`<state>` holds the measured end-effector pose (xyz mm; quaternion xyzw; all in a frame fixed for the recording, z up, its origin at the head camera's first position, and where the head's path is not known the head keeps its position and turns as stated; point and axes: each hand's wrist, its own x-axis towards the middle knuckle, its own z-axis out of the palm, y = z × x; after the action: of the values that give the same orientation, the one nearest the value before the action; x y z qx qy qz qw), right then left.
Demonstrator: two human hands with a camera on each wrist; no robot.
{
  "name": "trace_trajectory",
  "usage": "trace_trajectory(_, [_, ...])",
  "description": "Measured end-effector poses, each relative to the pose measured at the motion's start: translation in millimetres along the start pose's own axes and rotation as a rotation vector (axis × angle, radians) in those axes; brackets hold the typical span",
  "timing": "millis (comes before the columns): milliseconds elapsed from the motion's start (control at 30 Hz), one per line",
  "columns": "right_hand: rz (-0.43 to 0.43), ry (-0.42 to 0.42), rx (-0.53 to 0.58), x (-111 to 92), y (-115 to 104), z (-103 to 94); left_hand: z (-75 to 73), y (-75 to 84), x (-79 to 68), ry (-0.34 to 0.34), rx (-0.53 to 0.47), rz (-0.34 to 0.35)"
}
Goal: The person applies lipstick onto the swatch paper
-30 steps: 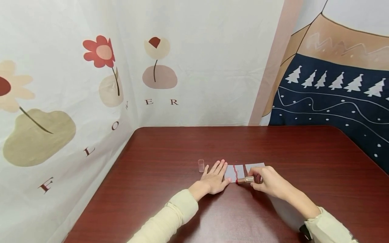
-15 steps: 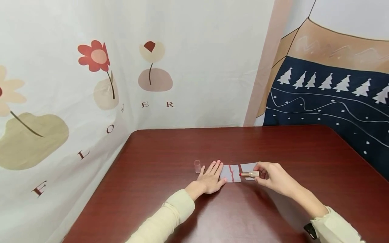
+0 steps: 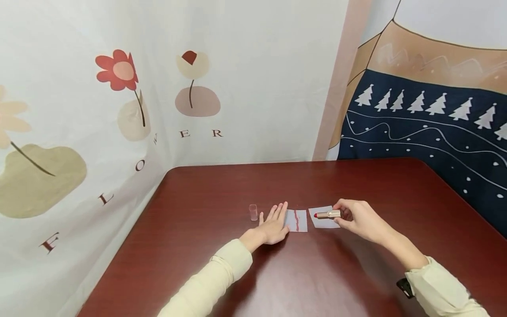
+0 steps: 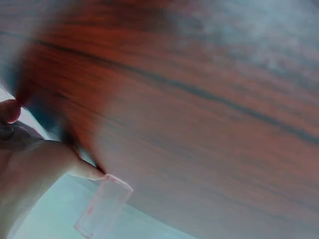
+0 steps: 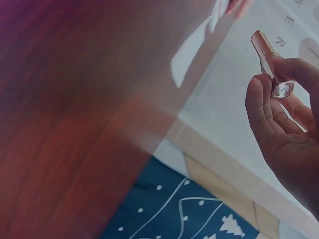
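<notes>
My right hand pinches a gold lipstick by its base, the red tip pointing left. The lipstick is above the right-hand paper; the right wrist view shows the fingers around the lipstick's base. Flat on the table, my left hand lies with straight fingers along the left edge of another paper, which bears a wavy red streak. A clear cap stands just beyond the left hand's little finger; the left wrist view shows the clear cap close to a fingertip.
Both papers lie on a dark red wooden table, with a narrow gap between them. A white flower-printed cloth hangs behind and to the left. To the right hangs a navy cloth with tree shapes.
The right hand has lifted the lipstick off the streaked paper and moved it right, over the other paper. The left hand stays flat beside the streaked paper.
</notes>
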<state>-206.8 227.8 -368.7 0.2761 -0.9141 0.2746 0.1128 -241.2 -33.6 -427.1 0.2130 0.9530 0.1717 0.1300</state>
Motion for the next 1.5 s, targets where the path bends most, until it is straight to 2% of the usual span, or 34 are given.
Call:
trace_trajectory(100, [0.009, -0.004, 0.002, -4.0, 6.3, -2.4, -3.8, 3.3, 0.6, -0.012, -0.036, -0.018])
trace_trajectory(200, [0.028, 0.000, 0.005, -8.5, 12.3, -5.6, -7.2, 6.4, 0.9, 0.004, -0.055, -0.016])
trace_trajectory(400, [0.052, 0.034, -0.011, -12.3, 21.3, -12.0, -11.0, 12.9, 4.2, 0.110, -0.051, 0.031])
trace_trajectory(633, [0.090, 0.048, -0.019, -14.3, 30.8, -11.9, -6.0, 33.6, 14.3, 0.172, 0.049, 0.122])
trace_trajectory(800, [0.116, 0.042, -0.010, -17.4, 35.8, -12.7, 1.5, 49.0, 26.9, 0.224, 0.170, 0.161])
trace_trajectory(1000, [0.130, 0.049, -0.017, -19.0, 39.2, -19.7, 1.2, 58.9, 38.9, 0.278, 0.300, 0.232])
trace_trajectory(1167, [0.132, 0.052, -0.014, -23.6, 37.4, -20.9, 7.6, 63.0, 40.0, 0.247, 0.335, 0.173])
trace_trajectory(1300, [0.128, 0.048, 0.008, -26.4, 35.1, -13.7, 17.8, 60.6, 35.4, 0.169, 0.351, 0.112])
trace_trajectory(1400, [0.122, 0.056, 0.011, -24.7, 34.4, -12.7, 17.5, 57.9, 34.5, 0.121, 0.384, 0.091])
trace_trajectory(1500, [0.117, 0.071, -0.003, -24.2, 35.0, -15.1, 14.4, 58.5, 36.1, 0.100, 0.419, 0.100])
